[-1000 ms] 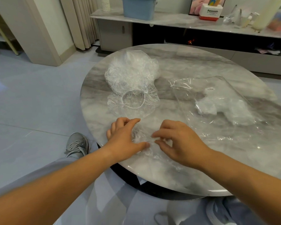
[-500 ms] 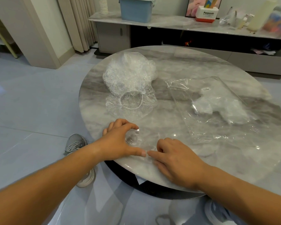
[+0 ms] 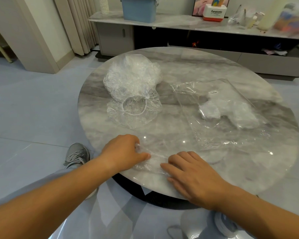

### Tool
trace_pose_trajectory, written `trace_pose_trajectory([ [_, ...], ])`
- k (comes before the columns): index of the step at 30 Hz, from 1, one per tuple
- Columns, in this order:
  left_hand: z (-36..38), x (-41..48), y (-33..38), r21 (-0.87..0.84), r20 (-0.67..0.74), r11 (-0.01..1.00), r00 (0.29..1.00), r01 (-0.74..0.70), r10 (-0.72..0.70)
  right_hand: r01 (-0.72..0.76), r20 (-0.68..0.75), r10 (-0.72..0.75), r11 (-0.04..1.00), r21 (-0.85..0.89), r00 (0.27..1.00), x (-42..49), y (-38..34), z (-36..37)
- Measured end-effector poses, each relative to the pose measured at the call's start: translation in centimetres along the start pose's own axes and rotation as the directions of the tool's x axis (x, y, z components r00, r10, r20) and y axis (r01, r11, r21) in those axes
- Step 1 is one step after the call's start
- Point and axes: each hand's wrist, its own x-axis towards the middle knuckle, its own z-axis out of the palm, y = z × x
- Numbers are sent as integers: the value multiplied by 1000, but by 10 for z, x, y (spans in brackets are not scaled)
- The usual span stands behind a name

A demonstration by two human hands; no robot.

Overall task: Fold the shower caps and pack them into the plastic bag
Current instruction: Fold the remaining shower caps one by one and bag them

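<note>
- Folding looks to be the step in hand: a clear cap (image 3: 156, 153) lies flat at the near edge of the table (image 3: 214, 66), under both hands.
- Left hand (image 3: 123, 150) has its fingers curled round a bunched bit of the cap, with the thumb laid out along the film.
- Right hand (image 3: 193, 175) lies nearly flat, fingers straight, pressing the cap down; it grips nothing.
- Risk: the film is thin and the stone polished, so the cap may skid toward the edge and slip off as it is creased.
- Risk: trapped air or the elastic rim could spring the fold open once the pressing hand lifts.
- Risk: a hard tug by the left hand against the pinned side might stretch or tear the film.
- Risk: the cap barely shows against the marble, so a fold line is easy to misjudge.
- Pile (image 3: 131, 83) of loose caps sits on the far left of the table, well apart from the hands.
- Bag (image 3: 214, 135) lies flat on the right with folded caps (image 3: 228, 114) inside; I cannot tell which end is open.
- Table is round, glossy grey-white marble on a dark base.
- Room: pale tiled floor (image 3: 24, 118), a low console (image 3: 179, 23) behind with a blue bin (image 3: 138, 9) on it, curtains (image 3: 79, 23) at left, and a grey shoe (image 3: 77, 154) beside the table.
</note>
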Motion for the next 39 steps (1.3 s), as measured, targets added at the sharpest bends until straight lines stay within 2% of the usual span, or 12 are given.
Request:
trace_pose_trajectory([
  [4,-6,-6,8,-69,25,997,999,30,-29,-23,-44,23,1000,-5,999,-5,6,7],
  [6,-13,-8,10,-212,121,973,990,94,-69,-62,-76,63,998,19,995,-5,9,9],
  [9,-17,-9,7,-447,241,871,965,203,-101,-133,-116,135,991,29,984,-1,10,10],
  [13,-10,-7,0,-578,180,790,976,203,-119,-145,-110,147,989,30,983,6,7,5],
  [17,-4,-4,-2,-596,123,788,987,154,-99,-188,-141,204,975,119,969,16,-3,-7],
  [20,-4,-4,-1,-593,106,794,990,135,-89,-157,-132,178,975,158,975,19,-11,-11],
  [25,-2,-5,-7,-523,-7,852,1000,18,-26,-135,109,117,975,175,987,17,-18,-10],
  [29,-1,-5,-7,-458,-59,889,998,-29,2,-149,191,110,967,205,975,16,-19,-7],
  [31,-1,-6,-2,-565,-13,825,1000,7,-17,-153,200,109,964,220,974,15,-20,-7],
  [34,1,-10,8,-760,103,644,994,92,-21,-155,197,110,961,228,974,14,-20,-7],
  [37,2,-13,18,-858,152,499,988,121,23,-149,172,109,960,236,979,13,-20,-9],
  [39,2,-14,21,-887,171,442,984,134,45,-142,169,101,958,249,980,11,-20,-9],
])
